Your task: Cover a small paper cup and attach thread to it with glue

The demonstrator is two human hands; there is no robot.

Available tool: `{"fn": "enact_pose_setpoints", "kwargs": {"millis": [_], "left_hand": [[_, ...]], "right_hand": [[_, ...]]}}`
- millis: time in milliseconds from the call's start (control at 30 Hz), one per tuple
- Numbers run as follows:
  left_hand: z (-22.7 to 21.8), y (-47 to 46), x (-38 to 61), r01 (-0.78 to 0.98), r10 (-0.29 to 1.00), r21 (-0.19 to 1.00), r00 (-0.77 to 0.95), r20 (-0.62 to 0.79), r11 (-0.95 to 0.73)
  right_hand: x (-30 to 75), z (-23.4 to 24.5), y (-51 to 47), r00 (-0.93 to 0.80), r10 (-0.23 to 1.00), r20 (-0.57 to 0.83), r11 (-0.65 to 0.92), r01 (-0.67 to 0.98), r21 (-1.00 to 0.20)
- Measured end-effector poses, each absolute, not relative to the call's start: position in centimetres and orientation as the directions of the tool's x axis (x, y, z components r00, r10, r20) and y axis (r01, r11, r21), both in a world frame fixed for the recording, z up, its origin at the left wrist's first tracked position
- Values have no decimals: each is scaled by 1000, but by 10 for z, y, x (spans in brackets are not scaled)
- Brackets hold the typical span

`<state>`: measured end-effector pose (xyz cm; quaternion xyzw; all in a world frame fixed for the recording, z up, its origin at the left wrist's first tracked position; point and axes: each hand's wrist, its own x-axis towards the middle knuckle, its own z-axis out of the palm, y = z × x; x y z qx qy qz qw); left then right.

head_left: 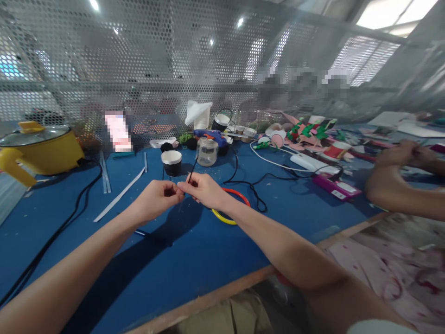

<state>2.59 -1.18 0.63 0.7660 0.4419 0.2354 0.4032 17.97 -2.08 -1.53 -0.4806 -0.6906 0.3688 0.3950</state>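
My left hand (158, 199) and my right hand (203, 189) meet fingertip to fingertip above the blue table. Both are closed in a pinch around a thin black strand (192, 170). One end of it slants up out of my right hand, and a short dark piece shows above my left knuckles. Its middle is hidden by the fingers, and its material is too small to tell. Behind my hands stand a black-and-white paper cup (171, 162) and a clear glass jar (207, 152). A red-and-yellow ring (227, 221) lies partly under my right forearm.
A yellow electric pot (41, 150) stands left, its black cord crossing the table. White strips (120, 195) lie nearby. Behind the jar is a blue glue gun (213, 135). Cables run to a purple box (335, 188) and white power strip (311, 162). Another person's arm (403, 185) rests at right.
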Motion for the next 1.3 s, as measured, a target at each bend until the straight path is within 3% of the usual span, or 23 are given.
{"fn": "enact_pose_setpoints", "kwargs": {"millis": [133,333,533,767,1100,1300], "left_hand": [[5,-12,26,469,870,843,493,-4,-263],[8,-12,26,448,859,872,508,-64,-200],[8,-11,25,480,856,834,517,-18,-272],[8,-11,25,524,862,783,507,29,-335],[4,-16,32,545,901,772,428,79,-327],[4,-15,30,458,898,849,439,44,-265]], "right_hand": [[179,-19,-20,-203,963,178,239,339,-910],[179,-20,-18,-342,919,196,244,102,-964],[181,-14,-20,-289,942,170,254,285,-924],[182,-15,-20,-273,948,165,264,383,-885],[180,-15,-22,-215,958,189,265,417,-870],[179,-17,-21,-245,951,190,258,286,-923]]}}
